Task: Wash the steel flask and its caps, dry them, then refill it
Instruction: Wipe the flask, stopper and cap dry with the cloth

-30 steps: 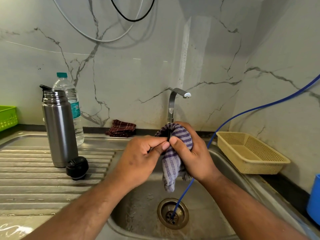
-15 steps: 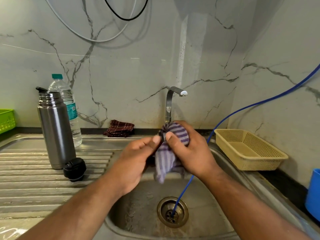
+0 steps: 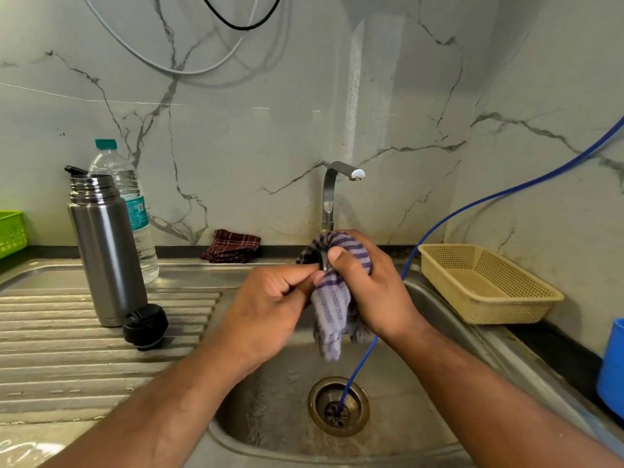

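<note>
Centre frame, above the sink (image 3: 277, 400), your right hand (image 3: 374, 292) grips the striped cloth (image 3: 329, 305), thumb pressed on it; your left hand (image 3: 270, 298), fingers curled, pinches its edge; left of frame, steel flask (image 3: 108, 251) stands upright on the drainboard (image 3: 67, 349), black cap (image 3: 145, 325) just beside its base.

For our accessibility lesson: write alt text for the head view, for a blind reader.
The left hand and right hand hold a striped cloth wrapped round something small and dark over a steel sink. Left of it stand an open steel flask, a black cap and a plastic bottle.
</note>
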Demonstrator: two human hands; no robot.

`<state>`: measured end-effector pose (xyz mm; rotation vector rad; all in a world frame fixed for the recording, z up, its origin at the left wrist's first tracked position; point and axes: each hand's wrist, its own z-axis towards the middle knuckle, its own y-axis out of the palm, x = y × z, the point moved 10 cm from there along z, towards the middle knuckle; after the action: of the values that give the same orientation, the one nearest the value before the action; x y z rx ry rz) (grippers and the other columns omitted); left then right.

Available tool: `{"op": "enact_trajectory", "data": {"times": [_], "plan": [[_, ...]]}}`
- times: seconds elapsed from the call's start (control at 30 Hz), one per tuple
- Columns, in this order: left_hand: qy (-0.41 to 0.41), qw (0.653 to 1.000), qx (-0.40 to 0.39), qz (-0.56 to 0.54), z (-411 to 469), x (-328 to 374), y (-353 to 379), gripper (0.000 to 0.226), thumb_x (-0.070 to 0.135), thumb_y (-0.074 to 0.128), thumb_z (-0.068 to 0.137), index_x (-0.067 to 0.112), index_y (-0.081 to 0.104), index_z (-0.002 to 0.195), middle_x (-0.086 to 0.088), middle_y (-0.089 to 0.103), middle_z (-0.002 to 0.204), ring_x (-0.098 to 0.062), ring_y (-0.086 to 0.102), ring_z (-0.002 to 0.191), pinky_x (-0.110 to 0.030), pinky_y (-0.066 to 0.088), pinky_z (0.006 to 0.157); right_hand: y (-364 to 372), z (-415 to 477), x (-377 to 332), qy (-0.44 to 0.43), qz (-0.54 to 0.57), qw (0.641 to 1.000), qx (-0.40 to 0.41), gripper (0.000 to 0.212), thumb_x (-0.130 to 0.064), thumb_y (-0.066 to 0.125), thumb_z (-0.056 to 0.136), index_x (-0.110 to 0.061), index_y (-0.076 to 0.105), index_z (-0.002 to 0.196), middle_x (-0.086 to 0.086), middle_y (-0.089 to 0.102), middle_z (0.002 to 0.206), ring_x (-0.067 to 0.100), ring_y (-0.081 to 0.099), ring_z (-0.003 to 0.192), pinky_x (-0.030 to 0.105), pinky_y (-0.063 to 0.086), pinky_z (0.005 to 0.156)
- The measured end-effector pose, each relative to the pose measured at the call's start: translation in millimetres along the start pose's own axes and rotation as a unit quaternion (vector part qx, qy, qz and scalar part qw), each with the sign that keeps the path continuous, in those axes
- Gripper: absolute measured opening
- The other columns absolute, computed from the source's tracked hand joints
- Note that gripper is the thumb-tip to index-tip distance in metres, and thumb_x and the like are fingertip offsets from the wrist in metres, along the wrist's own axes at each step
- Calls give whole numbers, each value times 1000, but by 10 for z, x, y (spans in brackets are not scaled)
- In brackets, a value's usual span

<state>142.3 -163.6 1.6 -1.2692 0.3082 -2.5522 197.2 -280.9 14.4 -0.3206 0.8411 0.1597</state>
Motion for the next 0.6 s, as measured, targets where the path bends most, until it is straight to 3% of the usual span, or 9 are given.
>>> {"op": "enact_trajectory", "data": {"times": [0.07, 0.17, 0.23, 0.27, 0.33, 0.37, 0.47, 0.6], "plan": [[57, 985, -27, 158, 7, 57, 34, 18, 38, 58, 95, 46, 74, 94, 20, 64, 87, -9, 64, 83, -20, 46, 69, 29, 9, 195, 107, 109, 988, -6, 27, -40, 55, 91, -15, 61, 82, 2, 61, 77, 16, 58, 77, 30, 46, 78], [66, 975, -50, 207, -17, -6, 94, 21, 38, 54, 91, 50, 68, 101, 27, 62, 92, -1, 62, 89, -14, 43, 74, 79, -52, 406, 221, 163, 961, -21, 55, -49, 58, 86, 5, 59, 97, 19, 56, 87, 30, 53, 82, 47, 46, 81], [-22, 997, -56, 45, -34, -125, 139, 20, 35, 58, 100, 38, 76, 109, 18, 75, 102, -8, 70, 100, -28, 52, 94, -17, -30, 344, 184, 98, 978, 1, 53, -51, 57, 87, 1, 62, 96, 17, 63, 86, 27, 60, 82, 52, 52, 84], [-91, 991, -39, -85, -42, -202, 146, 23, 35, 58, 100, 30, 80, 106, 6, 78, 106, -15, 72, 104, -39, 52, 102, -74, -18, 238, 138, 40, 990, 14, 43, -50, 57, 88, -9, 66, 95, 10, 69, 87, 19, 65, 83, 46, 54, 84], [-203, 934, 7, -293, -83, -325, 156, 34, 36, 54, 97, 17, 81, 102, -12, 77, 110, -23, 73, 105, -45, 52, 103, -94, -31, -86, 9, -91, 996, 15, 24, -44, 60, 93, -24, 67, 105, -7, 73, 91, 4, 69, 83, 24, 55, 78], [-219, 916, 19, -336, -79, -341, 146, 36, 35, 53, 98, 11, 79, 106, -17, 76, 113, -26, 73, 107, -43, 55, 98, -54, -61, -218, -50, -139, 989, 5, 22, -39, 63, 94, -25, 66, 112, -10, 72, 92, 4, 69, 86, 19, 53, 76], [-209, 907, 27, -365, -66, -276, 128, 34, 29, 56, 97, 4, 75, 111, -20, 75, 113, -30, 72, 108, -39, 59, 88, 37, -111, -352, -135, -178, 975, -8, 29, -29, 67, 96, -19, 62, 122, -9, 69, 97, 9, 68, 89, 24, 54, 77], [-98, 977, 45, -182, -19, -134, 9, 27, 30, 57, 94, 17, 79, 103, -10, 79, 102, -24, 74, 102, -37, 58, 92, -69, -63, -213, -80, -116, 989, 39, 25, -37, 60, 96, -21, 66, 114, -9, 72, 91, 7, 69, 86, 20, 54, 76]]}}
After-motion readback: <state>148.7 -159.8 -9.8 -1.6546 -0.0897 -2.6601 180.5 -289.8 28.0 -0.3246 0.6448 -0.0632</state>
